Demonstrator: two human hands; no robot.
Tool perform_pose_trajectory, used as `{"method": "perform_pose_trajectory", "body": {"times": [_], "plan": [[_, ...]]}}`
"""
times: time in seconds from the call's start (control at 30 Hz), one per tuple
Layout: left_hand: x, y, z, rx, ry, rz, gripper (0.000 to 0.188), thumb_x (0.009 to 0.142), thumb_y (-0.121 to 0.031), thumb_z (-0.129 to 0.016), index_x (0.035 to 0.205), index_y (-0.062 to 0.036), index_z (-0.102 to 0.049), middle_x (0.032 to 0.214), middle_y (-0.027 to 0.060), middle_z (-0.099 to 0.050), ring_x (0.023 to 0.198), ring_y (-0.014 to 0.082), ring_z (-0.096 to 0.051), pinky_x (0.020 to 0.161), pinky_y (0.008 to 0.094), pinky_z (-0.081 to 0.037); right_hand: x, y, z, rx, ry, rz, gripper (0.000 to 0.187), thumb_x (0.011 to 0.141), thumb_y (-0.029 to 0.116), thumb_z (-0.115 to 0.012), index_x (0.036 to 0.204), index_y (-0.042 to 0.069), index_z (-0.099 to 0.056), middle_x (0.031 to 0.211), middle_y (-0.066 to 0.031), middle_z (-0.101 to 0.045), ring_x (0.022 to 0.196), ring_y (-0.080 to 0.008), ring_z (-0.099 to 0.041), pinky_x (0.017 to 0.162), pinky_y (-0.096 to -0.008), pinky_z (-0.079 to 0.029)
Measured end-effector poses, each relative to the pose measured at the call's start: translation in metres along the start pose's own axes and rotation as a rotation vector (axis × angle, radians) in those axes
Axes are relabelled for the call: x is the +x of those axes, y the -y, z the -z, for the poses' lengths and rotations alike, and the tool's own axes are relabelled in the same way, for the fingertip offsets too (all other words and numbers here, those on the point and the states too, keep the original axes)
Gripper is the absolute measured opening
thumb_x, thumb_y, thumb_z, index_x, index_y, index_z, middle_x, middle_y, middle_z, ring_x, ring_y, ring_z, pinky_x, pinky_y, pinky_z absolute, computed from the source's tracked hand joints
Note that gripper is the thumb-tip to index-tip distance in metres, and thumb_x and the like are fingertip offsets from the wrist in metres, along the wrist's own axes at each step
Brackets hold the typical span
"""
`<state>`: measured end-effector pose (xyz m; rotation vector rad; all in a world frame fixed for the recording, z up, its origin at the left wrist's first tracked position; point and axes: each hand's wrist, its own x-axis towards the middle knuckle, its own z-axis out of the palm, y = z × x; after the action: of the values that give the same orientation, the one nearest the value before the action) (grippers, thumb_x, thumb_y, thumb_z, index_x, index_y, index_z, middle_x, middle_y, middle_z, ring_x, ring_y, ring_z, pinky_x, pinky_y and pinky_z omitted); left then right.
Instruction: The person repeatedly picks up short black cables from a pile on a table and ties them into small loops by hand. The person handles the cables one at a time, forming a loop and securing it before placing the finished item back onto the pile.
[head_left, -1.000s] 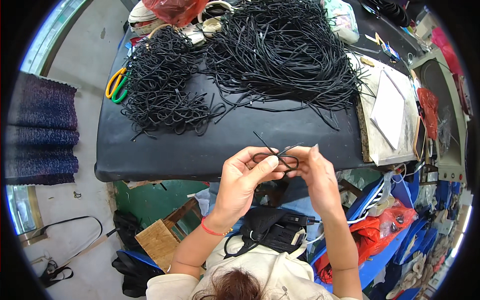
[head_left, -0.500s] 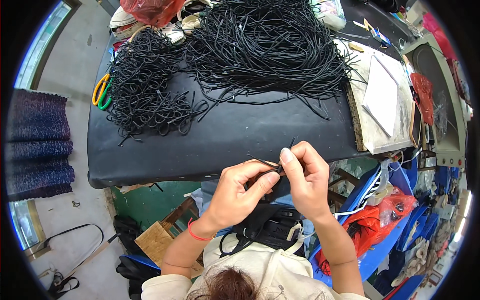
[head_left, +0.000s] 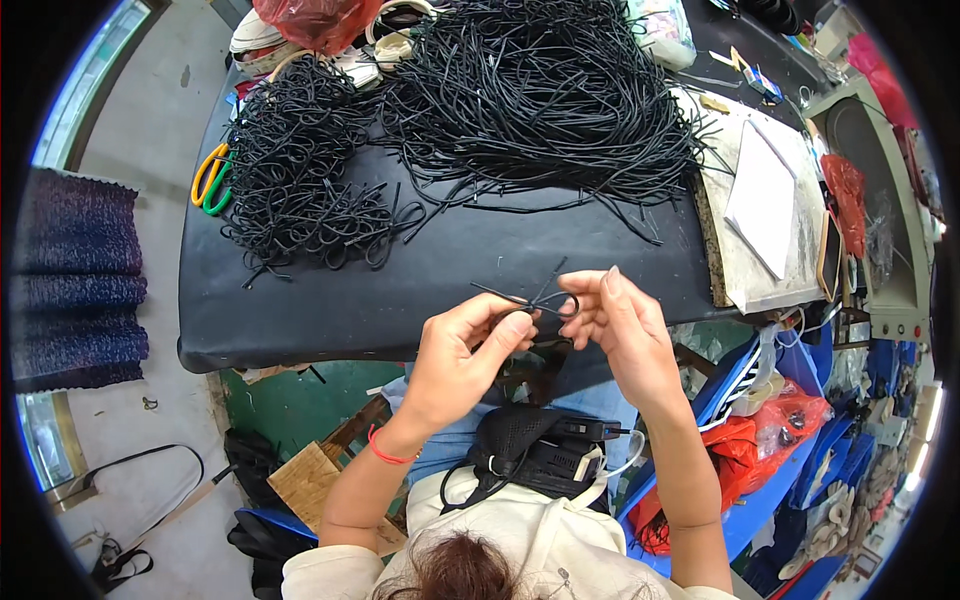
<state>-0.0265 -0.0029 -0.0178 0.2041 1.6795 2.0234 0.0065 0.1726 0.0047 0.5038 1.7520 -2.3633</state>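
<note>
Pinched between thumb and fingers of my left hand (head_left: 455, 355) is a thin black cord (head_left: 536, 303) tied like a small bow. Its loop points right, and two loose ends stick out, one up and one left. Beside the loop, my right hand (head_left: 635, 340) has its thumb raised and its fingers apart, with fingertips at the loop's edge. Both hands are just above the near edge of the black-covered table (head_left: 330, 320). On it lie a large heap of long black cords (head_left: 540, 100) and, to the left, a pile of looped black cords (head_left: 300, 170).
Scissors with yellow and green handles (head_left: 210, 180) lie left of the looped pile. On the right are a worn board (head_left: 715, 230) and a white sheet (head_left: 762, 200). A blue bin (head_left: 735, 530) with red bags (head_left: 745, 450) stands at my right, below table height.
My right hand has loosened its pinch on the cord and moved slightly right, fingers spreading. The cord's loop now shows openly. My left hand still pinches the cord, a little further left.
</note>
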Motion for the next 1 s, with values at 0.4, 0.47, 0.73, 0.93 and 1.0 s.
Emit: {"method": "perform_pose_trajectory", "body": {"times": [0.4,0.47,0.73,0.93,1.0], "plan": [[0.001,-0.009,0.006,-0.085,0.088,0.097,0.019,0.089,-0.013,-0.056,0.098,0.0034,-0.060,0.082,0.0076,-0.064,0.075,0.0096,-0.061,0.067,0.0220,-0.050,-0.008,-0.005,-0.009,-0.090,0.063,0.094,0.014,0.084,0.012,-0.062,0.093,0.001,-0.060,0.080,0.0001,-0.060,0.071,-0.0035,-0.052,0.062,-0.0175,-0.041],[-0.002,-0.013,0.001,-0.065,0.056,0.092,0.019,0.088,-0.014,-0.057,0.096,0.0033,-0.060,0.080,0.0073,-0.064,0.073,0.0092,-0.061,0.065,0.0217,-0.050,-0.009,-0.003,-0.012,-0.105,0.059,0.107,0.013,0.084,0.010,-0.062,0.092,0.001,-0.060,0.079,0.0005,-0.059,0.071,-0.0033,-0.051,0.062,-0.0177,-0.041],[-0.007,-0.013,-0.003,-0.064,0.019,0.082,0.018,0.089,-0.014,-0.056,0.092,0.0025,-0.060,0.079,0.0063,-0.064,0.071,0.0085,-0.060,0.063,0.0212,-0.050,-0.007,-0.013,-0.013,-0.083,0.047,0.152,0.013,0.088,0.014,-0.058,0.088,0.001,-0.059,0.078,-0.0001,-0.059,0.069,-0.0036,-0.052,0.061,-0.0177,-0.041],[-0.009,-0.004,-0.008,-0.325,-0.013,0.083,0.015,0.089,-0.015,-0.056,0.091,0.0003,-0.059,0.077,0.0069,-0.063,0.068,0.0096,-0.060,0.061,0.0211,-0.048,-0.010,-0.017,-0.020,0.010,0.002,0.185,0.016,0.089,0.017,-0.057,0.089,0.001,-0.058,0.078,-0.0019,-0.060,0.068,-0.0054,-0.054,0.059,-0.0189,-0.043],[-0.009,-0.003,-0.008,-0.379,-0.009,0.088,0.015,0.089,-0.015,-0.056,0.092,-0.0001,-0.059,0.078,0.0069,-0.064,0.068,0.0098,-0.060,0.062,0.0214,-0.048,-0.010,-0.017,-0.021,0.029,0.006,0.194,0.017,0.089,0.018,-0.056,0.090,0.001,-0.058,0.078,-0.0026,-0.061,0.069,-0.0057,-0.055,0.059,-0.0195,-0.044]]}}
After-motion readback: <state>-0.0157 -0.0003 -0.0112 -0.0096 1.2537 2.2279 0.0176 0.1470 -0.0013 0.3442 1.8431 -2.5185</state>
